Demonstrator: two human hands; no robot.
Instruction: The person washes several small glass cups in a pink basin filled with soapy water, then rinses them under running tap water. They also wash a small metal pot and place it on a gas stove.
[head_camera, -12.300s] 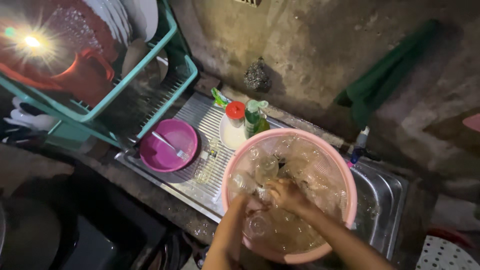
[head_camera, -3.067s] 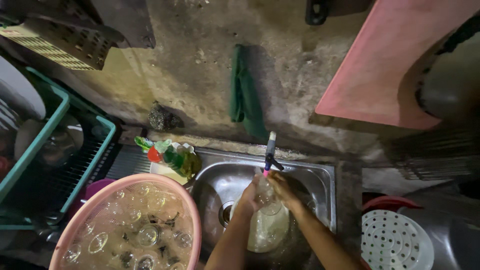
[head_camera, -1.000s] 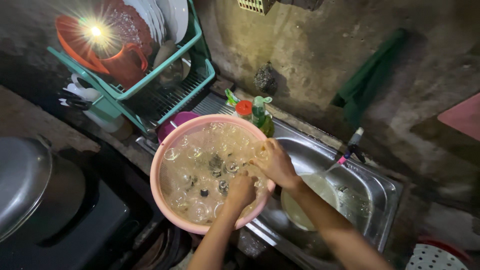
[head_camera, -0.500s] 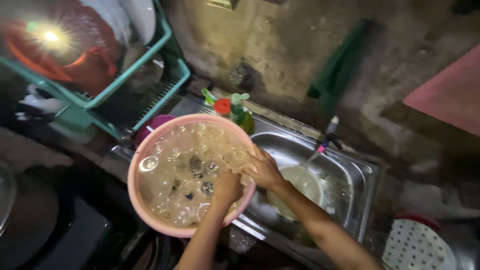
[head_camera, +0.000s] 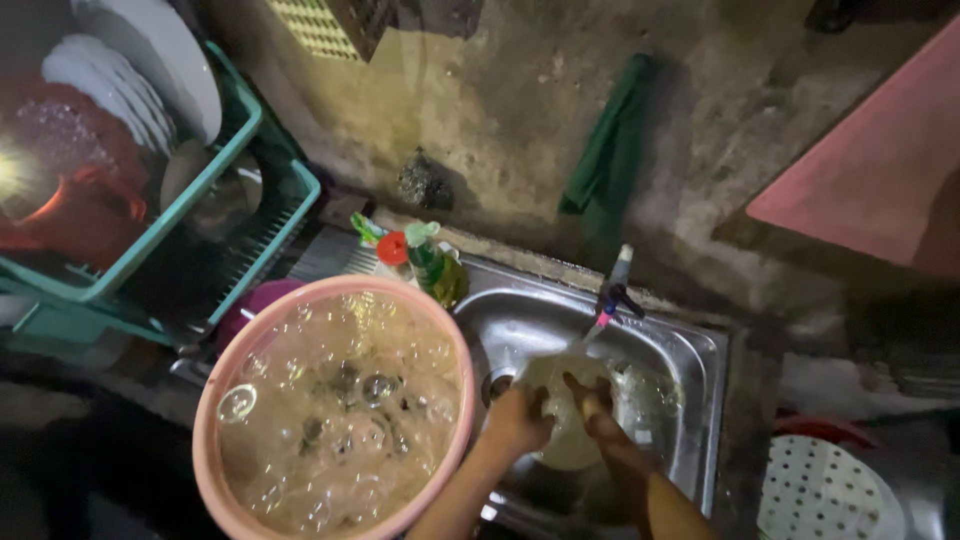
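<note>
A dim washing corner seen from above. A stained, rough concrete wall (head_camera: 500, 110) runs across the top, patched yellowish and grey. A dark green cloth (head_camera: 608, 150) hangs against it. A yellow vent grille (head_camera: 318, 22) sits high on the wall. At upper right, a pink slanted panel (head_camera: 870, 180) juts in. A bright glare of light (head_camera: 8, 172) flares at the left edge. The surroundings below fall into deep shadow.
</note>
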